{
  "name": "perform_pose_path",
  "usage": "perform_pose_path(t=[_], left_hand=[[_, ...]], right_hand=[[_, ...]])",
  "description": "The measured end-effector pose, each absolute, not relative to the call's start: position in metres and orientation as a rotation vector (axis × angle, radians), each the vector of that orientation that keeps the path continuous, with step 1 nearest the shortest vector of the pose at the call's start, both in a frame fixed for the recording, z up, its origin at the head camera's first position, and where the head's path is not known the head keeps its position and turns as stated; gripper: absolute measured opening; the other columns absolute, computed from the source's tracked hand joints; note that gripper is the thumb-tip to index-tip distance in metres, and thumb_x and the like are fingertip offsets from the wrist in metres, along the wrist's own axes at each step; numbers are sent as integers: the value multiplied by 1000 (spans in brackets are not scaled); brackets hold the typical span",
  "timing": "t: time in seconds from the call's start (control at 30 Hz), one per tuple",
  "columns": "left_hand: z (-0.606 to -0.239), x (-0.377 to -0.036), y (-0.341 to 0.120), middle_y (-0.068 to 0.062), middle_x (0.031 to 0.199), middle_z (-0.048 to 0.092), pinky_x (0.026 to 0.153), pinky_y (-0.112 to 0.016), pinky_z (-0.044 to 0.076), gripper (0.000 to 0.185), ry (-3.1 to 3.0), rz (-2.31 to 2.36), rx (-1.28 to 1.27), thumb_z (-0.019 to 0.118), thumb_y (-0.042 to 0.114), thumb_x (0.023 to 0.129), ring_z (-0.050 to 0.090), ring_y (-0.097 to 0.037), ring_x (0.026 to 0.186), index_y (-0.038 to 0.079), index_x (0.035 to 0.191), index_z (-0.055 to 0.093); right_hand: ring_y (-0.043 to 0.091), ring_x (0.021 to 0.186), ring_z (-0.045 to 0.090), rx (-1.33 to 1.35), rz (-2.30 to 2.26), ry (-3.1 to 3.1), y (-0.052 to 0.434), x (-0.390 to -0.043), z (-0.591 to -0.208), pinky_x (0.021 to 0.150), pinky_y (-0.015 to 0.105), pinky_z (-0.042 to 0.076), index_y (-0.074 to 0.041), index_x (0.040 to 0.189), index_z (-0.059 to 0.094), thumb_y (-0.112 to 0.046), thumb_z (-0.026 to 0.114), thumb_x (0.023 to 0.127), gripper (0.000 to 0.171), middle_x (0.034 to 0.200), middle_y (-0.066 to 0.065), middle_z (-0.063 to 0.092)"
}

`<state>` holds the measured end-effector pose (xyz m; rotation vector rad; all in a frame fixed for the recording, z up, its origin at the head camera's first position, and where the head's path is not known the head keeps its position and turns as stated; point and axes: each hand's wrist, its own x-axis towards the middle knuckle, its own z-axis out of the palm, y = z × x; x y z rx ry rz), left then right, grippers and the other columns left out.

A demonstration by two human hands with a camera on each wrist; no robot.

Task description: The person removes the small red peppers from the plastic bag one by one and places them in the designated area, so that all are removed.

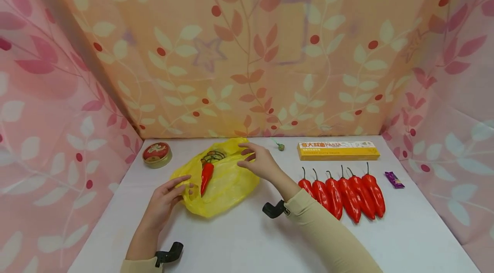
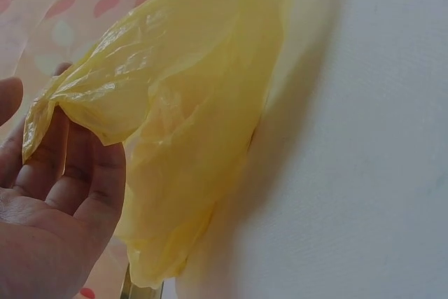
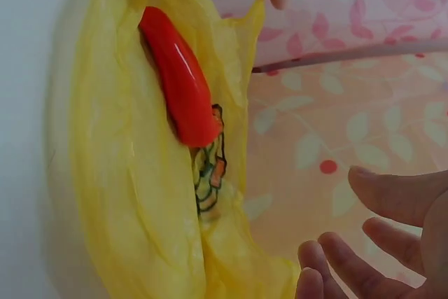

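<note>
A yellow plastic bag (image 1: 227, 183) lies spread on the table with its mouth facing up. One red chili pepper (image 1: 206, 175) rests in its opening, beside a green-and-orange thing with black outlines (image 1: 213, 158) whose kind is unclear. The left hand (image 1: 166, 198) has its fingers hooked through the bag's near-left handle, and the thumb stands apart in the left wrist view. Over the bag's far-right edge, the right hand (image 1: 260, 162) spreads its fingers and thumb, pinching nothing. In the right wrist view that hand (image 3: 392, 243) is beside the bag's rim.
Several red chili peppers (image 1: 349, 198) lie in a row at the right. Behind them is a yellow pasta box (image 1: 338, 151). A purple packet (image 1: 394, 180) lies far right, a small green lollipop-like thing (image 1: 280, 146) at the back, a round red-and-gold tin (image 1: 157, 155) back left.
</note>
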<state>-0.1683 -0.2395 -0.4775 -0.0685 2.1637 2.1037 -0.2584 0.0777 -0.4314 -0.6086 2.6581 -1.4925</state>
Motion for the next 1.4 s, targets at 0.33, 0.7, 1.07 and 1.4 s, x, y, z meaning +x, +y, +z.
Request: perform_pose_path(t=[0.33, 0.7, 1.07, 1.4], left_hand=[[-476, -168, -238, -10, 149, 45, 96, -19, 51, 46, 2167, 2090, -89, 57, 27, 104, 60, -12, 119, 3, 144, 53], [-480, -171, -238, -16, 147, 48, 94, -21, 52, 48, 2139, 2118, -42, 57, 25, 104, 65, -12, 113, -1, 144, 51], [-477, -168, -240, -15, 147, 48, 95, -21, 52, 46, 2137, 2117, -74, 56, 26, 105, 65, -11, 115, 1, 144, 52], [-476, -167, -240, -12, 147, 47, 96, -20, 51, 47, 2154, 2109, -74, 56, 26, 104, 63, -9, 115, 0, 144, 52]], right_hand=[[27, 112, 64, -417, -1688, 2376, 30, -278, -445, 90, 41, 56, -20, 133, 64, -25, 79, 88, 47, 126, 15, 66], [31, 108, 61, -256, -1620, 2365, -10, -274, -469, 78, 37, 58, -16, 145, 55, -25, 79, 88, 63, 137, 25, 56], [20, 73, 60, -201, -1518, 2409, -45, -267, -481, 59, 28, 51, -16, 144, 55, -19, 75, 92, 56, 118, 16, 64], [23, 91, 59, -264, -1380, 2447, -56, -260, -487, 68, 30, 57, -23, 148, 52, -21, 77, 88, 65, 129, 12, 60]])
